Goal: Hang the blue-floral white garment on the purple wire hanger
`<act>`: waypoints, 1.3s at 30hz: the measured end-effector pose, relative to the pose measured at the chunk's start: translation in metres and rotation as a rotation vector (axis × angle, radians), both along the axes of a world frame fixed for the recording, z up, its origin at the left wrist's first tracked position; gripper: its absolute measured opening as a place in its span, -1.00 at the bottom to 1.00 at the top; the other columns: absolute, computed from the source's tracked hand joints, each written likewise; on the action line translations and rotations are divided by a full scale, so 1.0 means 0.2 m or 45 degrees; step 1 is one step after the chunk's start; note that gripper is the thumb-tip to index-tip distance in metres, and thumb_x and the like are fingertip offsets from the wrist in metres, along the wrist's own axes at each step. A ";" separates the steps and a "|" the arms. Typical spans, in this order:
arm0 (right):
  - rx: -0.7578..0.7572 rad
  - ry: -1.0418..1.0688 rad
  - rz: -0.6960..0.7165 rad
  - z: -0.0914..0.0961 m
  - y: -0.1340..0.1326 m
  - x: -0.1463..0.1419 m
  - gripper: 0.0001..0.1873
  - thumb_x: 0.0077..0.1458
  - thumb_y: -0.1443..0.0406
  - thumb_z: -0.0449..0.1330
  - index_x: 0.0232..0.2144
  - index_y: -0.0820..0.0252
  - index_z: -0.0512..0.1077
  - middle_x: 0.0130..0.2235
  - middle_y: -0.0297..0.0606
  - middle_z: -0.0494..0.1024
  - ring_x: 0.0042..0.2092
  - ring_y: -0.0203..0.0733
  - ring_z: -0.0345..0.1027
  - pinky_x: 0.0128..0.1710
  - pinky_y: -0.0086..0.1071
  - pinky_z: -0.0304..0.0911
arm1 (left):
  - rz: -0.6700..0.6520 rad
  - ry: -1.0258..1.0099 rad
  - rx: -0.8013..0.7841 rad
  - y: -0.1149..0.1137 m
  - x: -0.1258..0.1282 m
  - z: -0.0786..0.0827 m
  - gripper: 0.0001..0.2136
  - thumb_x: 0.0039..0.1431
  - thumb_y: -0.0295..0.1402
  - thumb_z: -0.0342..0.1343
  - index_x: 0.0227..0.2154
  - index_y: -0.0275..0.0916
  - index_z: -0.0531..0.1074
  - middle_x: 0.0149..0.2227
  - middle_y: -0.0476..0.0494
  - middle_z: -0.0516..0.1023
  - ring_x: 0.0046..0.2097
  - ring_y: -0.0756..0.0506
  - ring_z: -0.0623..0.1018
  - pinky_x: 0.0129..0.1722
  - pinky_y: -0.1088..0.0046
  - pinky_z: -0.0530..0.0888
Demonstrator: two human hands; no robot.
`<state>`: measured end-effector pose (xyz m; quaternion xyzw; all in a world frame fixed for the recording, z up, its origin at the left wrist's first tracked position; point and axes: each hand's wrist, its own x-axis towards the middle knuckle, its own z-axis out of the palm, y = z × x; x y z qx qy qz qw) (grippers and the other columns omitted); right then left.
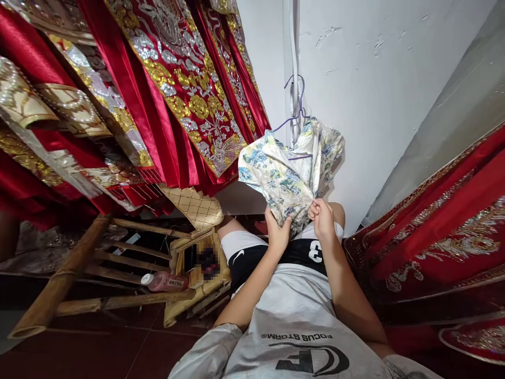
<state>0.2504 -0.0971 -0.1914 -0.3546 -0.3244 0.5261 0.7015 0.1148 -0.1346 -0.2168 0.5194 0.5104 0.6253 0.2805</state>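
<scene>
A cream garment with blue and green flowers [286, 176] hangs on a purple wire hanger [294, 113] against the white wall. My left hand [278, 234] grips the lower edge of the cloth, fingers closed on it. My right hand [322, 218] pinches the same hem just to the right, fingers pressed together. I am seated, knees up, in black and white shorts and a grey shirt.
Red robes with gold and silver embroidery [177, 89] hang at the left and more red embroidered cloth [442, 237] lies at the right. A bamboo stool [118, 263] stands at the left with a small pink bottle [165, 281] on it. The floor is dark red tile.
</scene>
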 end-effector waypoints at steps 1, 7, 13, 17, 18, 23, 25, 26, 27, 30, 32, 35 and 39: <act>-0.020 0.044 0.014 -0.01 -0.01 0.00 -0.60 -0.07 0.15 0.23 -0.61 0.09 0.05 -0.63 -0.52 -0.03 -0.61 -0.40 -0.17 -0.63 -0.42 -0.17 | 0.068 0.099 0.091 -0.02 0.00 -0.01 -0.27 0.11 -0.38 0.24 0.33 -0.24 0.10 0.44 -0.39 0.04 0.45 -0.25 0.12 0.41 0.18 0.07; -0.032 0.034 0.200 -0.07 -0.06 -0.11 -0.62 -0.11 0.14 0.23 -0.63 0.08 0.07 -0.66 -0.51 0.01 -0.63 -0.41 -0.13 -0.65 -0.43 -0.13 | -0.003 0.461 0.322 -0.04 0.01 -0.03 -0.49 0.20 -0.39 0.10 0.23 -0.23 0.25 0.37 -0.40 0.17 0.41 -0.26 0.16 0.39 0.11 0.05; -0.052 -0.021 0.347 -0.04 -0.10 -0.18 -0.69 -0.07 0.15 0.24 -0.64 0.13 0.24 -0.70 -0.54 0.01 -0.67 -0.46 -0.19 -0.66 -0.44 -0.23 | -0.263 0.512 0.153 0.04 0.01 -0.10 -0.65 0.20 -0.50 -0.01 0.05 -0.20 0.36 0.04 -0.27 0.53 0.11 -0.21 0.47 0.19 0.19 0.29; -0.021 -0.066 0.328 -0.03 -0.14 -0.12 -0.72 -0.04 0.14 0.24 -0.63 0.15 0.34 -0.74 -0.54 0.01 -0.67 -0.44 -0.21 -0.64 -0.43 -0.24 | -0.322 0.510 0.181 0.04 0.04 -0.09 -0.75 0.23 -0.46 0.00 -0.04 -0.18 0.37 -0.01 -0.23 0.55 0.06 -0.19 0.50 0.13 0.23 0.31; -0.020 -0.103 0.316 -0.03 -0.14 -0.11 -0.73 -0.03 0.13 0.24 -0.62 0.15 0.37 -0.75 -0.53 0.02 -0.67 -0.44 -0.20 -0.64 -0.43 -0.24 | -0.316 0.499 0.189 0.04 0.05 -0.09 -0.79 0.24 -0.45 0.01 -0.08 -0.17 0.38 -0.03 -0.22 0.56 0.03 -0.19 0.50 0.11 0.25 0.32; -0.046 -0.380 0.325 0.01 -0.15 -0.06 -0.70 -0.08 0.07 0.29 -0.60 0.16 0.43 -0.75 -0.43 0.22 -0.68 -0.38 -0.05 -0.66 -0.41 -0.22 | -0.277 0.530 0.233 0.07 0.08 -0.07 -0.90 0.25 -0.41 -0.03 -0.39 -0.17 0.31 -0.32 -0.14 0.47 -0.18 -0.17 0.46 -0.09 0.33 0.35; -0.062 -0.441 0.361 0.06 -0.11 -0.02 -0.69 -0.11 0.07 0.32 -0.62 0.17 0.43 -0.74 -0.40 0.27 -0.68 -0.38 -0.01 -0.67 -0.42 -0.21 | -0.309 0.553 0.238 0.09 0.07 -0.07 -0.89 0.26 -0.41 -0.05 -0.39 -0.17 0.30 -0.33 -0.13 0.45 -0.21 -0.15 0.45 -0.13 0.36 0.35; -0.061 -0.442 0.367 0.10 -0.09 0.01 -0.70 -0.12 0.09 0.33 -0.62 0.18 0.43 -0.74 -0.40 0.27 -0.68 -0.39 -0.02 -0.67 -0.43 -0.21 | -0.336 0.577 0.228 0.09 0.06 -0.07 -0.89 0.27 -0.40 -0.06 -0.38 -0.17 0.30 -0.32 -0.13 0.45 -0.21 -0.14 0.45 -0.14 0.38 0.35; -0.050 -0.425 0.368 0.14 -0.05 0.04 -0.71 -0.12 0.12 0.33 -0.62 0.19 0.42 -0.74 -0.42 0.25 -0.68 -0.41 -0.04 -0.67 -0.44 -0.22 | -0.366 0.618 0.204 0.10 0.05 -0.06 -0.89 0.28 -0.40 -0.07 -0.37 -0.17 0.31 -0.31 -0.12 0.45 -0.21 -0.13 0.46 -0.14 0.39 0.35; 0.020 -0.342 0.405 0.35 0.11 0.12 -0.78 -0.05 0.23 0.28 -0.61 0.22 0.40 -0.75 -0.53 0.10 -0.68 -0.47 -0.16 -0.69 -0.48 -0.24 | -0.449 0.822 0.101 0.12 0.01 -0.03 -0.88 0.27 -0.43 -0.07 -0.37 -0.17 0.31 -0.32 -0.10 0.46 -0.21 -0.12 0.47 -0.16 0.42 0.34; 0.019 -0.323 0.473 0.53 0.24 0.15 -0.83 0.00 0.30 0.24 -0.57 0.23 0.38 -0.73 -0.57 0.04 -0.68 -0.47 -0.22 -0.71 -0.50 -0.26 | -0.485 0.983 0.044 0.13 0.00 0.01 -0.89 0.25 -0.47 -0.06 -0.36 -0.17 0.32 -0.32 -0.10 0.48 -0.22 -0.13 0.48 -0.19 0.42 0.33; -0.011 -0.264 0.518 0.80 0.40 0.16 -0.87 0.06 0.37 0.19 -0.51 0.20 0.33 -0.72 -0.61 -0.01 -0.68 -0.46 -0.31 -0.74 -0.52 -0.29 | -0.488 1.219 -0.028 0.13 0.00 0.06 -0.85 0.23 -0.51 -0.06 -0.31 -0.17 0.38 -0.30 -0.17 0.53 -0.22 -0.17 0.50 -0.23 0.40 0.31; -0.071 -0.278 0.540 0.98 0.47 0.12 -0.88 0.12 0.37 0.12 -0.47 0.21 0.33 -0.73 -0.61 -0.03 -0.67 -0.45 -0.37 -0.76 -0.54 -0.34 | -0.540 1.356 -0.088 0.16 0.01 0.11 -0.78 0.21 -0.57 -0.06 -0.28 -0.18 0.46 -0.32 -0.20 0.56 -0.26 -0.19 0.52 -0.26 0.39 0.31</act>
